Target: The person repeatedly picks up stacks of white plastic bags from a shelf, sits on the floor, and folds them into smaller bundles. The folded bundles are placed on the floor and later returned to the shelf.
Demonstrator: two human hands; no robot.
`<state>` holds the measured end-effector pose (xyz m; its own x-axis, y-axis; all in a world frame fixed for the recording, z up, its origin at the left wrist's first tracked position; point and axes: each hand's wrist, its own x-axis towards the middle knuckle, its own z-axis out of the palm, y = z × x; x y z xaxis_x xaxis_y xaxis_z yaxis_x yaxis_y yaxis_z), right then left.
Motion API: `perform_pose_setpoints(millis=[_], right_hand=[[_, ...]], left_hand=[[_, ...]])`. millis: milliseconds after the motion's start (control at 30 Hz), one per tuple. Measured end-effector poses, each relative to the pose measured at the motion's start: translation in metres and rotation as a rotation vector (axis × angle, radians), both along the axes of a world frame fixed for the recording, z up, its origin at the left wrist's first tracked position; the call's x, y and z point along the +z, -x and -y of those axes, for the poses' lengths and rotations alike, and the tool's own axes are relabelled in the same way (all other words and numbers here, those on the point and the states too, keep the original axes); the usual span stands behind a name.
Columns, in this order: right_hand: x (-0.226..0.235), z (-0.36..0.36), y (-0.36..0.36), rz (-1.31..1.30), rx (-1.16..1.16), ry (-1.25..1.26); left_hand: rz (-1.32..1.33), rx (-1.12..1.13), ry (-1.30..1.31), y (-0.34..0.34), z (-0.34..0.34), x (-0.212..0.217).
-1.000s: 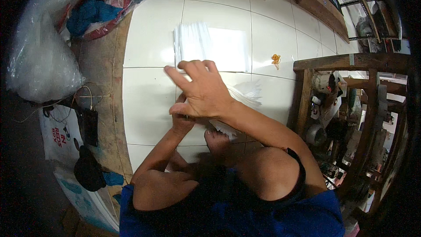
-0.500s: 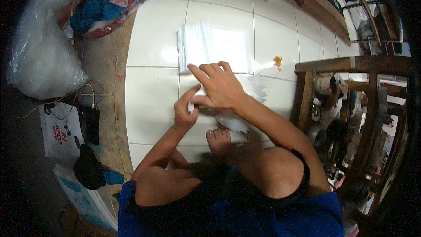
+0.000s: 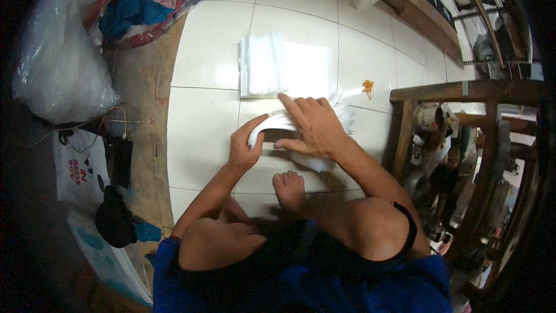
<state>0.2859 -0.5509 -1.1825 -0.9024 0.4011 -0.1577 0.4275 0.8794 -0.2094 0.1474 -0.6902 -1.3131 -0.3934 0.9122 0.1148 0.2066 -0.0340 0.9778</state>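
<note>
My left hand (image 3: 245,144) grips one end of a bundle of thin, whitish plastic sheets (image 3: 267,124), thumb on the near side and fingers on the far side. From there the bundle arches to the right, under my right hand (image 3: 315,126). That hand lies over it with fingers stretched out and thumb well apart; its palm hides the middle of the bundle. Loose, fanned ends show to the right of and below the right hand. Beyond both hands, a flat stack of similar translucent sheets (image 3: 262,65) lies on the floor, its left part thicker and ruffled.
White tiles (image 3: 202,133) cover the floor, and my bare foot (image 3: 288,188) rests on them. A little heap of orange-yellow bands (image 3: 368,88) lies to the right, near a wooden rack (image 3: 399,127). Large clear plastic bags (image 3: 63,81) and a black cap (image 3: 114,218) are at left.
My right hand has moved right, away from my left, and its thumb has spread from the fingers. More of the arched bundle shows between the hands.
</note>
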Motion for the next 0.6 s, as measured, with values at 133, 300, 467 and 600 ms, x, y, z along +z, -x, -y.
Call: perform_pose_setpoints(millis=[133, 300, 467, 600], right_hand=[[-0.006, -0.001, -0.014, 0.022, -0.063, 0.024], [-0.015, -0.003, -0.030, -0.003, -0.138, 0.048], [-0.010, -0.006, -0.032, -0.035, -0.157, 0.052], [0.009, 0.002, -0.027, -0.042, -0.213, 0.090]], left_hand=[[0.058, -0.027, 0.133, 0.007, -0.001, 0.006], [0.026, -0.064, 0.012, 0.006, -0.003, 0.003], [-0.062, -0.113, -0.042, -0.006, -0.008, -0.003], [-0.167, -0.053, -0.112, -0.020, 0.000, 0.009]])
